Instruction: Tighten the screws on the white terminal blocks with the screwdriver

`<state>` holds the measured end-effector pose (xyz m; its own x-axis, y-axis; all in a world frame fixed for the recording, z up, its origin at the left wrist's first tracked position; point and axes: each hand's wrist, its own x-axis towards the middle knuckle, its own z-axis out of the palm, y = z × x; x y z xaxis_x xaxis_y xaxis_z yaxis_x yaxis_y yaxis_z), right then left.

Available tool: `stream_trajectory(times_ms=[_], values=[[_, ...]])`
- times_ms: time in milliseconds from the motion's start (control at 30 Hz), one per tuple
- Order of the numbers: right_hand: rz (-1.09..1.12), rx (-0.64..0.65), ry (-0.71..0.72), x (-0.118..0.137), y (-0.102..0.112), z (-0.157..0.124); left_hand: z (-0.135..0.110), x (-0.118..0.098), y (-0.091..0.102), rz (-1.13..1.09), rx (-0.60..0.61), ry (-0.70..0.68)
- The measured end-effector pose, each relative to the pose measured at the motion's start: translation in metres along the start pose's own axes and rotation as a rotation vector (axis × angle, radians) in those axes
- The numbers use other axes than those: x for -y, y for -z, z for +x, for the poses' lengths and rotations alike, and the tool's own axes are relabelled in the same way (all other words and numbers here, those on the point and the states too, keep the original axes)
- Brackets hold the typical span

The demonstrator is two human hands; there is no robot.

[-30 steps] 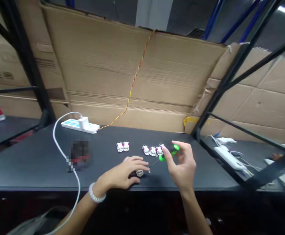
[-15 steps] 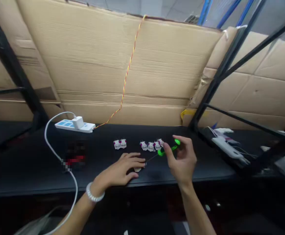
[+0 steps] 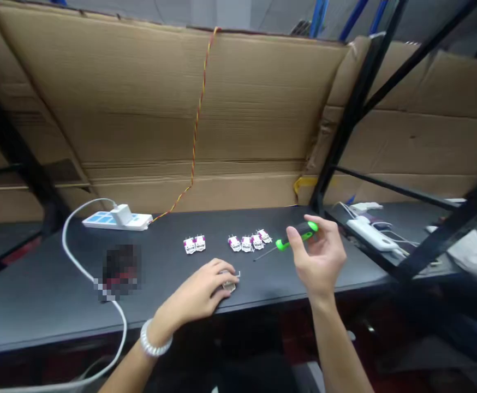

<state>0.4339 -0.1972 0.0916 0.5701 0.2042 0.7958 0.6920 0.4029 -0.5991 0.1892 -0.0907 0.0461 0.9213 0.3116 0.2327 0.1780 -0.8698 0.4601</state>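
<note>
Green-and-black screwdriver (image 3: 302,228) pinched in the right hand (image 3: 321,255); apart from it, the left hand (image 3: 201,289) grips a white module (image 3: 229,285) on the dark table (image 3: 168,229), a matching pair (image 3: 200,243) and row of four (image 3: 246,244) beyond

- Screwdriver (image 3: 299,234) is black and bright green
- Parts (image 3: 246,244) are white with purple
- Tabletop (image 3: 173,273) is dark grey
- Wire (image 3: 197,112) twists red with yellow
- Cardboard (image 3: 255,139) is brown
- Strip (image 3: 137,221) is white with light blue
- Bracelet (image 3: 150,343) is whitish
</note>
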Motion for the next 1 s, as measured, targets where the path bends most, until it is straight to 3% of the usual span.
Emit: stream_trajectory(times_ms=[300,1000], values=[[0.001,0.011,0.015,0.001,0.001,0.003,0.004,-0.002,-0.008,0.11,0.063,0.002],[0.031,0.039,0.043,0.004,0.006,0.008,0.022,-0.005,-0.001,0.186,0.127,-0.006]])
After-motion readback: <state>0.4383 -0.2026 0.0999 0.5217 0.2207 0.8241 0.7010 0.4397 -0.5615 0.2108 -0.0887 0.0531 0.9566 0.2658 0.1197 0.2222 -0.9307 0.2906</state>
